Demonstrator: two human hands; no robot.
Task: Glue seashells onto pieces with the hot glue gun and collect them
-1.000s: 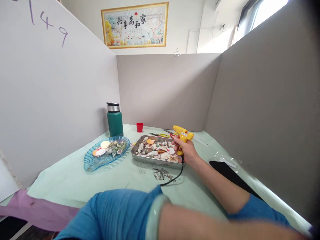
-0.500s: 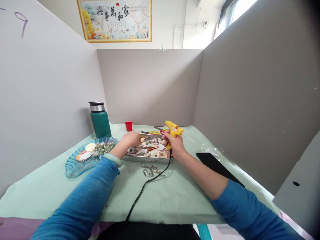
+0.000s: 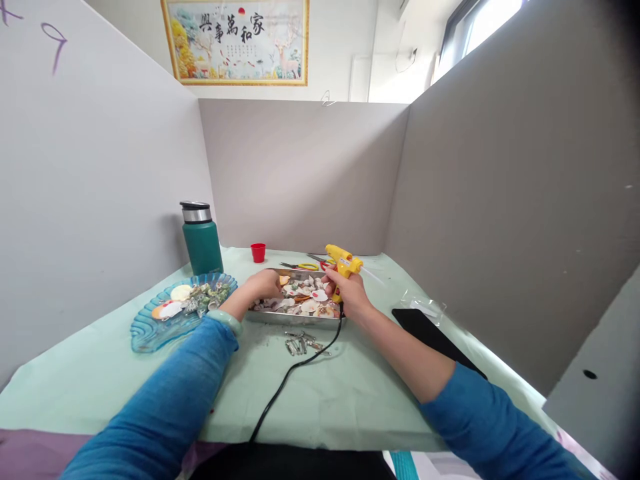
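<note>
My right hand is wrapped round the grip of a yellow hot glue gun, whose nozzle points up and left. A clear glue stick juts from its back, and a black cord runs from its base toward the table's front edge. Below the gun, a metal tray holds many small shells. My left hand dips into the tray's left part, fingers curled down and pinched together among the shells. What those fingertips hold, if anything, is hidden.
A blue shell-shaped plate with shells stands left, before a green bottle. Behind the tray are a red cup and scissors. Metal clips lie in front. A black flat piece lies right; grey partitions enclose the table.
My left hand has shifted slightly lower at the tray's left part. The glue gun has moved slightly left and down in my right hand. The view has turned a little.
</note>
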